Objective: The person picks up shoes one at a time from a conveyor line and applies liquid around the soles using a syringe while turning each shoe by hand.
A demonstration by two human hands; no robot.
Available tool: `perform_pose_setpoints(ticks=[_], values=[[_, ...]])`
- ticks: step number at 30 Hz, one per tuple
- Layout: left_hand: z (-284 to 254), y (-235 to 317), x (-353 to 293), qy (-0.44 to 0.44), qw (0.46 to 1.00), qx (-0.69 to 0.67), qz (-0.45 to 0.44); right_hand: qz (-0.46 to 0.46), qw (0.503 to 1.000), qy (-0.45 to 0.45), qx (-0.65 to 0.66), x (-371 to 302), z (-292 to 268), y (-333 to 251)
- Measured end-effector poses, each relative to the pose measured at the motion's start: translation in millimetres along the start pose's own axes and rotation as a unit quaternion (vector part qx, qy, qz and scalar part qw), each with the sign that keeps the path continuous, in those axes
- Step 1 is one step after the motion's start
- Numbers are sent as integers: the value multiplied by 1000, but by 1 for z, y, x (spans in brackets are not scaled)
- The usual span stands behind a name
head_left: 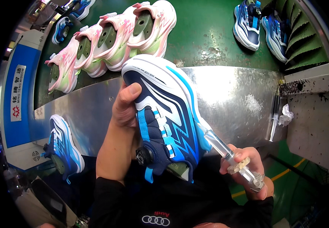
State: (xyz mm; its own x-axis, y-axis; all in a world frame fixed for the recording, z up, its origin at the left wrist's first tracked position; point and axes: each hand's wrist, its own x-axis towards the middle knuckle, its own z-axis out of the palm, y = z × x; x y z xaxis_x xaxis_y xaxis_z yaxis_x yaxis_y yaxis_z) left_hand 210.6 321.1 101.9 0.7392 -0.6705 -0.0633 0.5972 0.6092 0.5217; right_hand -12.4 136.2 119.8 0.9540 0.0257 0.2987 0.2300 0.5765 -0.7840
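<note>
My left hand (124,106) grips a blue, navy and white sneaker (164,114) from its left side, thumb over the upper, toe pointing away from me. The shoe has a round dial closure and a green last inside. My right hand (248,167) holds a clear plastic syringe (229,154) whose tip touches the shoe's sole edge on the right side.
Three pink and white sneakers (111,41) on green lasts lie on the green belt (206,26) at back left. Two blue sneakers (261,24) sit at back right, another blue one (64,146) at my lower left. A second syringe (274,121) rests on the metal sheet (240,91) at right.
</note>
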Motion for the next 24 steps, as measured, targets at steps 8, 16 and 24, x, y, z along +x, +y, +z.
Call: perform_pose_setpoints(ticks=[8, 16, 24], values=[[-7, 4, 4, -38, 999, -35, -16, 31, 999, -9, 12, -21, 3, -1], [-15, 6, 9, -26, 997, -61, -43, 46, 999, 2, 4, -44, 4, -1], [-21, 2, 13, 28, 999, -30, -31, 15, 999, 31, 15, -59, 0, 9]])
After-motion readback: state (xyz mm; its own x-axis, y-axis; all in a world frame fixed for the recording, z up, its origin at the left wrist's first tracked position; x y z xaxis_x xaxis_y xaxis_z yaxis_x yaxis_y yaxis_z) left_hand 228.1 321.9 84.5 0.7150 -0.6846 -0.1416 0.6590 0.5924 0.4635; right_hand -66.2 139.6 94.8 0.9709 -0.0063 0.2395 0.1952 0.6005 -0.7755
